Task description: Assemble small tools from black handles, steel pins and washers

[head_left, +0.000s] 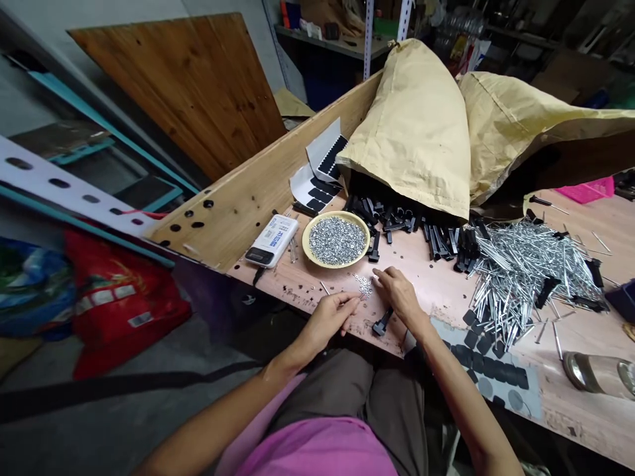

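Loose metal bits [364, 285] sit on the bench [441, 291], bowl [336, 265] at their 11 o'clock; left hand [328, 316] at 8, pinched together, right hand [399, 294] at 3, half-curled, can't tell if either holds anything.

Loose metal washers [364, 285] between left hand [329, 317] and right hand [401, 295].

Near the centre you had one left hand [327, 318], one right hand [398, 295], one round cream bowl [305, 239] and silver metal washers [337, 240] too many to count. You had one white rectangular device [275, 239] left of centre, two tan paper sacks [417, 132] upper right, one clear glass jar [601, 375] lower right.
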`<state>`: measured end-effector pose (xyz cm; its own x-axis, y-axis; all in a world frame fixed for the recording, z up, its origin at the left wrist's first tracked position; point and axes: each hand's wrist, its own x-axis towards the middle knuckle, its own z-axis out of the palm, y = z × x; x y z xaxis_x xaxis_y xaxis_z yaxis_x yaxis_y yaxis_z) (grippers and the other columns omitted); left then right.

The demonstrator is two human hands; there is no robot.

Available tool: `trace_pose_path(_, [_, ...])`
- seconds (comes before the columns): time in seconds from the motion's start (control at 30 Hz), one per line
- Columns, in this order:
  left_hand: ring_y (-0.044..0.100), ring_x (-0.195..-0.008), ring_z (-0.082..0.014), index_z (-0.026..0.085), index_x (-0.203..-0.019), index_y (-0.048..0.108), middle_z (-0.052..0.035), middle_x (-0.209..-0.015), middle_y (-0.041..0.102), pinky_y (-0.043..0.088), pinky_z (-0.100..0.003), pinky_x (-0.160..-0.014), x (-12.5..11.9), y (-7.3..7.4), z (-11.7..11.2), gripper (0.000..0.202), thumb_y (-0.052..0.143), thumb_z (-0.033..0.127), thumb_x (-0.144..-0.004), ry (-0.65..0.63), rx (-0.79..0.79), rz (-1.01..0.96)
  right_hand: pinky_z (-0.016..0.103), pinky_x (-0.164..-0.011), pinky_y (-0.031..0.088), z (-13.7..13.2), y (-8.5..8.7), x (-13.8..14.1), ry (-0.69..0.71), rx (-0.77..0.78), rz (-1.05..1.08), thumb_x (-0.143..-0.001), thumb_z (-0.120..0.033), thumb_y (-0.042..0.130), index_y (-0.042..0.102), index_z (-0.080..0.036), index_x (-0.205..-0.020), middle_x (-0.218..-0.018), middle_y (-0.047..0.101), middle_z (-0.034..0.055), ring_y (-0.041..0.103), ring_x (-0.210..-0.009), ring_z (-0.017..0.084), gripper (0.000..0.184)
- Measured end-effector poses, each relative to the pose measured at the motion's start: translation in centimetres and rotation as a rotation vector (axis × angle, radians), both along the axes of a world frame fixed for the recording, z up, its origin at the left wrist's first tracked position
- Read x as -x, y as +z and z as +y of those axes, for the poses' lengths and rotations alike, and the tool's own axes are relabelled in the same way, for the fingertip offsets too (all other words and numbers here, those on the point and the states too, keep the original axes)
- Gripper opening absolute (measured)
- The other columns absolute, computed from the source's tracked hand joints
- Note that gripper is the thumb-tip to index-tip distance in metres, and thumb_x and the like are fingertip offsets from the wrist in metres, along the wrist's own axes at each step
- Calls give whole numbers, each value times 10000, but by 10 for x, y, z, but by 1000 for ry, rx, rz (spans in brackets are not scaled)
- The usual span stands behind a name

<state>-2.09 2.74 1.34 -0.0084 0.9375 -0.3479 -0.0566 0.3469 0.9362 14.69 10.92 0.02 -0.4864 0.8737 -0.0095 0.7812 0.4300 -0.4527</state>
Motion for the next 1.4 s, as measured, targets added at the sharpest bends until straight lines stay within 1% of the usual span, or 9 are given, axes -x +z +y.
trace_pose_path(0.07, [351,-383,-22,98,-985,696,60,-594,486,260,-177,-351,4,-2,2,472,724,454,-676,29,163,-200,275,-692,441,1,-3,12,59,-19,-234,-897,-108,459,654,-232,-1024,-946,628,87,560,-878,206,263])
trace_pose_path(0.13, [317,-374,-2,98,-1006,694,69,-591,472,209,-164,-345,5,-3,3,505,763,433,-634,70,226,-291,285,-724,440,2,-5,20,76,-29,-365,-879,-48,436,647,-197,-938,-961,632,110,554,-903,217,265])
trace_pose_path(0.23, [299,-365,6,102,-1034,688,75,-575,468,174,-159,-347,4,-2,6,526,781,403,-613,117,262,-342,306,-738,439,5,-8,21,-10,-14,-338,-836,10,405,611,-176,-868,-958,633,130,558,-888,226,280])
trace_pose_path(0.37, [303,-365,9,101,-1078,670,77,-571,480,167,-156,-353,0,3,9,592,799,391,-578,126,277,-399,301,-716,454,4,-11,13,-145,68,-11,-817,-49,443,550,-199,-804,-872,636,75,575,-802,195,185])
trace_pose_path(0.47, [298,-365,12,99,-1065,677,76,-571,479,151,-162,-353,-4,5,8,599,807,404,-566,78,263,-433,284,-688,488,-7,-7,7,-289,168,438,-820,-188,518,525,-211,-875,-799,630,12,597,-719,156,60])
trace_pose_path(0.57, [279,-358,14,102,-1065,680,82,-565,469,133,-173,-352,-10,7,6,609,810,422,-563,35,256,-448,280,-662,511,-23,-1,5,-399,290,892,-765,-319,623,521,-220,-894,-748,627,-19,620,-678,142,193])
trace_pose_path(0.7, [271,-360,13,96,-1069,680,81,-554,467,125,-182,-360,-17,9,4,620,809,437,-567,-16,244,-454,278,-685,517,-39,7,6,-449,318,1068,-700,-337,706,546,-226,-855,-714,640,-32,640,-677,134,250])
trace_pose_path(1.2, [264,-370,10,84,-1149,654,78,-551,464,116,-179,-367,-24,11,4,734,812,468,-543,-90,217,-446,290,-694,555,-56,6,2,-483,169,1077,-728,-341,705,553,-229,-877,-766,688,-6,678,-710,148,241])
trace_pose_path(1.4, [239,-377,18,117,-1156,656,80,-573,449,95,-175,-374,-27,10,2,728,811,490,-550,-90,211,-485,320,-731,566,-65,0,-2,-314,-197,750,-859,-266,563,610,-241,-918,-840,701,34,683,-783,172,79])
